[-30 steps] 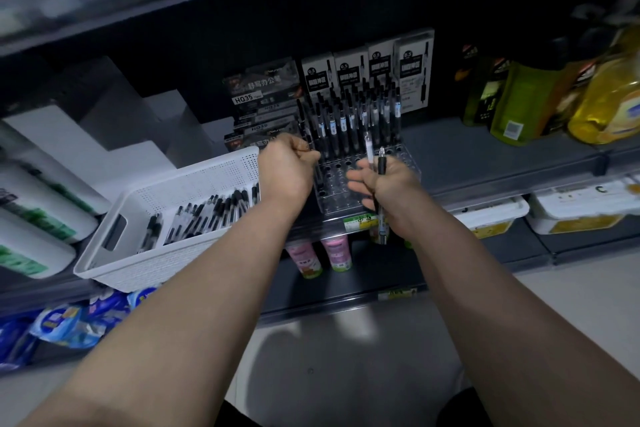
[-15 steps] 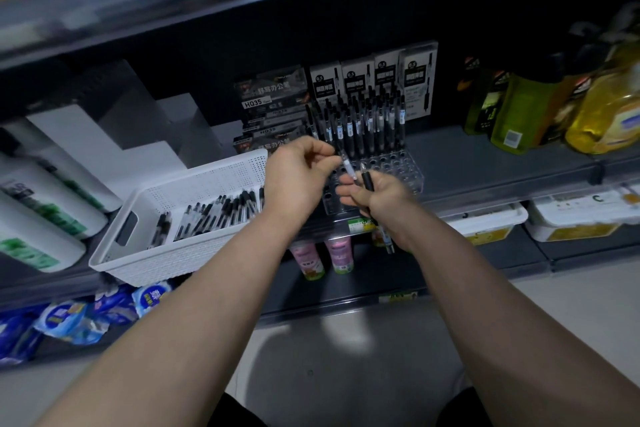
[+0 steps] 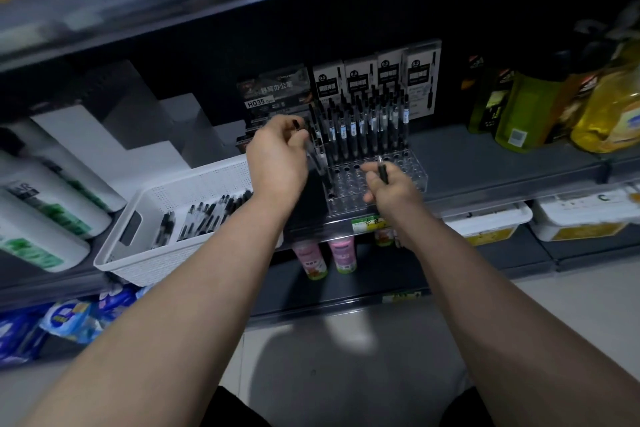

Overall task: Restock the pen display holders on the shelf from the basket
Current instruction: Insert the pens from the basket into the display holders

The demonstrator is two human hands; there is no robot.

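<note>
Several rows of upright pens [image 3: 360, 125] filled the far half of the clear pen holder [image 3: 410, 178] on the grey shelf [image 3: 485, 163], while its near holes stood open. Pen boxes [image 3: 381, 80] leaned against the dark back wall behind it, with a dark pack marked HQ35 [image 3: 273, 95] to their left. Left of the holder, the white basket [image 3: 194, 180] sat at the shelf's near edge with loose pens [image 3: 207, 215] lying in its bottom. White rolls with green print [image 3: 52, 204] lay further left, and yellow and green bottles [image 3: 609, 114] stood far right. Pink bottles [image 3: 341, 253] and white tubs [image 3: 485, 222] sat on the lower shelf. The left hand [image 3: 277, 152] hovered over the holder's left end and hid its corner; its curled fingers pinched a blurred pen [image 3: 296, 123] whose dark end poked up near the thumb. Whether that pen's tip had reached a hole could not be told. The right hand [image 3: 388, 184] hung above the near empty holes, fingers loosely curled round a black pen [image 3: 382, 170] held nearly upright, its light tip pointing up and away.
</note>
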